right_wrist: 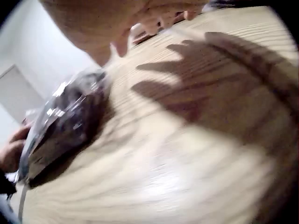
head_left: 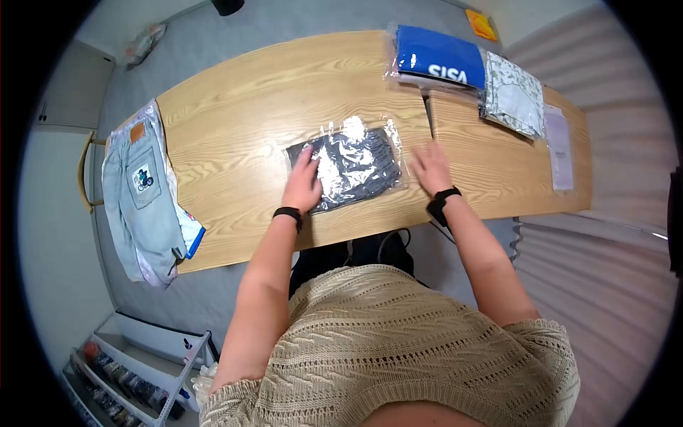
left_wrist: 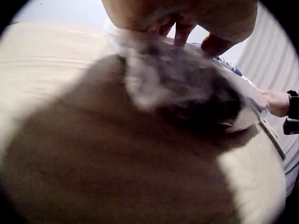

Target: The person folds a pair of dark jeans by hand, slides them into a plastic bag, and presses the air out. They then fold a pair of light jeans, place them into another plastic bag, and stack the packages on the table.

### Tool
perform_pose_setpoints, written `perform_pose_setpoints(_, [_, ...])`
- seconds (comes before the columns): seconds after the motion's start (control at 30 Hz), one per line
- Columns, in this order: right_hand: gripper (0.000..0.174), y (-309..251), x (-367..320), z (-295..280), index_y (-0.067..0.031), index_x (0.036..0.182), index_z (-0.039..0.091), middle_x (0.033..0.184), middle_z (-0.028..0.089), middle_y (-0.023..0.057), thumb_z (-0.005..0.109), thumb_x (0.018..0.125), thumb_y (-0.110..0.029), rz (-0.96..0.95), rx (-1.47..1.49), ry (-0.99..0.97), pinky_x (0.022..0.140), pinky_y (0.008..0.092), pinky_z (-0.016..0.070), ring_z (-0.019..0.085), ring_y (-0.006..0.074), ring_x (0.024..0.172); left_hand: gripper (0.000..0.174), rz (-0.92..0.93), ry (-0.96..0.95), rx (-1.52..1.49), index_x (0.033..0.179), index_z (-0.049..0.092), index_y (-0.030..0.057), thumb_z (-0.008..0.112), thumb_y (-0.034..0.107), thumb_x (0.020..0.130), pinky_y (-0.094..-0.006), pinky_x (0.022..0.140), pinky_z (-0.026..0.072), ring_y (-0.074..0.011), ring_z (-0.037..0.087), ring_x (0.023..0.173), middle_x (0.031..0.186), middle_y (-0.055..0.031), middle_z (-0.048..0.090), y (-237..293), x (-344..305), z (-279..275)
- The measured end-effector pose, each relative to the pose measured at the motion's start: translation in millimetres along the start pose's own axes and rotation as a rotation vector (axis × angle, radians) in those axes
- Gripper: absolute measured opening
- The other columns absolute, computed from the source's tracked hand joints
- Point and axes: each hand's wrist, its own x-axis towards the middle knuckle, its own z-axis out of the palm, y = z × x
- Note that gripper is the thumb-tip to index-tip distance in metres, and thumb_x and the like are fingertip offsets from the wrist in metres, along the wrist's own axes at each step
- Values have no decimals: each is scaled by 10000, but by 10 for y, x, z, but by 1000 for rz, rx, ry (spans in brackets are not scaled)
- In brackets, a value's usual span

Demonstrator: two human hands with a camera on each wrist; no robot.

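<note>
1. As the head view shows it, the bagged dark garment (head_left: 352,160) lies flat on the wooden table (head_left: 235,107), between my two hands. My left hand (head_left: 304,185) rests upon the left part of the bag, its fingers extended and its thumb apart from them. My right hand (head_left: 432,171) is just beside the right end of the bag, with fingers spread and a little blurred. The two hands are well apart.

2. Also in the head view, light-blue jeans (head_left: 136,217) lie at the left end of the table, over a pale cloth (head_left: 188,229). Toward the far right lie a blue package (head_left: 437,57) and a floral package (head_left: 512,96), next to each other; nearer to me is a pale purple packet (head_left: 560,153).

3. In the left wrist view, the bag is blurred, under the fingers of my left hand. A black band (left_wrist: 293,112) is around my right wrist, at the edge.

4. In the right wrist view, a finger-shaped shadow (right_wrist: 187,79) falls on the table below my right hand. Whether my thumb touches the clear plastic, I cannot tell.
</note>
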Motion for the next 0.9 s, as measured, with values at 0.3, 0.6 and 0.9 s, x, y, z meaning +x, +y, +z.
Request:
perform_pose_setpoints(0.3, [443,-411,-602,-213,-153,1189,562,1266,496,126,565,756,-55,-411,148,-10,940,419,404,455,351,1165,380,291,-180,408,1115,532,53,588,150,752,-431,921,373,-324,448,1142,1234,-138,496,45,-593,-220])
perform_pose_setpoints(0.6, [603,-653,-549,95,-125,1286,446,1374,351,151,490,719,74,-209,313,22,1015,407,342,381,339,1235,461,206,-98,527,1138,528,21,597,66,685,-459,950,403,-390,377,1198,1239,-162,457,184,-588,32])
perform_pose_setpoints(0.9, [550,-622,-446,-7,-82,1211,495,1215,511,155,612,685,28,-63,727,21,872,325,454,525,280,1090,429,-1,-319,239,1172,490,65,576,85,753,-403,836,481,-344,562,1002,1123,-159,561,194,-364,-372])
